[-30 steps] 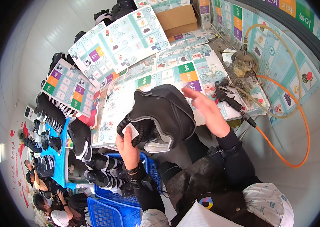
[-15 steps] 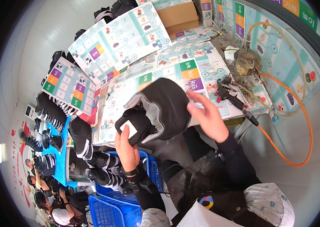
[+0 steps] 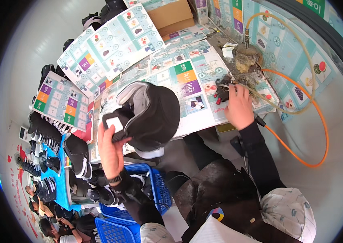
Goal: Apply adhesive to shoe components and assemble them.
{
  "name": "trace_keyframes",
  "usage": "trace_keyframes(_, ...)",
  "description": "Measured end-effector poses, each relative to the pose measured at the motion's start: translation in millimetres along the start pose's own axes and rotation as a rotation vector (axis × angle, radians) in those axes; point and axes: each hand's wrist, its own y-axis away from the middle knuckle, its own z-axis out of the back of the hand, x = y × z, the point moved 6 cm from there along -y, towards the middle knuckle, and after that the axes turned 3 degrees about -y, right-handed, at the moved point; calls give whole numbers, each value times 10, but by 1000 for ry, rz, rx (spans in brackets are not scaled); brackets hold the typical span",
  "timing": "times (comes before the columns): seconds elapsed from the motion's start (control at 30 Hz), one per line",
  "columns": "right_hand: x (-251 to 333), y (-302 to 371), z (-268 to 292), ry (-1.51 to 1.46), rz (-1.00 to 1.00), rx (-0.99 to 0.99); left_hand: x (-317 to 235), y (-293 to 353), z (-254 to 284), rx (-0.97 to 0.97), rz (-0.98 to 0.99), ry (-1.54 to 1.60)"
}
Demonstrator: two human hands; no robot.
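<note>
Left fingers (image 3: 106,139) gripping a black shoe upper (image 3: 161,117), right fingers (image 3: 240,95) over a spray gun (image 3: 223,86)

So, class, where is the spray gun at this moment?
In the head view, the spray gun is right of centre at the worktable's right end, partly covered by the right hand, just below the crusted pot.

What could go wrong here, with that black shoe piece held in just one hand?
The black shoe upper could twist or slip, since only the left hand holds it, at one end near the white label.

The orange hose hangs in a wide loop, so it might snag and tug at the black hand tool by the right hand.
</note>
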Motion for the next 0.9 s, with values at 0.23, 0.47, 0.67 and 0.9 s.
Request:
trace_keyframes(0.23, -301, -529, -437, 187, -132, 83, 580, -928, -742, 89, 128, -112)
trace_keyframes(0.47, -297, 165, 104, -1106, -575, 149, 682, -988, -1042, 141, 32, -542)
trace_keyframes(0.67, 292, 588, 259, -1532, -456, 427, 599, -1009, -1040, 143, -7, -597)
trace_keyframes(0.9, 385, 683, 348, -1419, -371, 362, 652, -1031, -1018, 172, -21, -581)
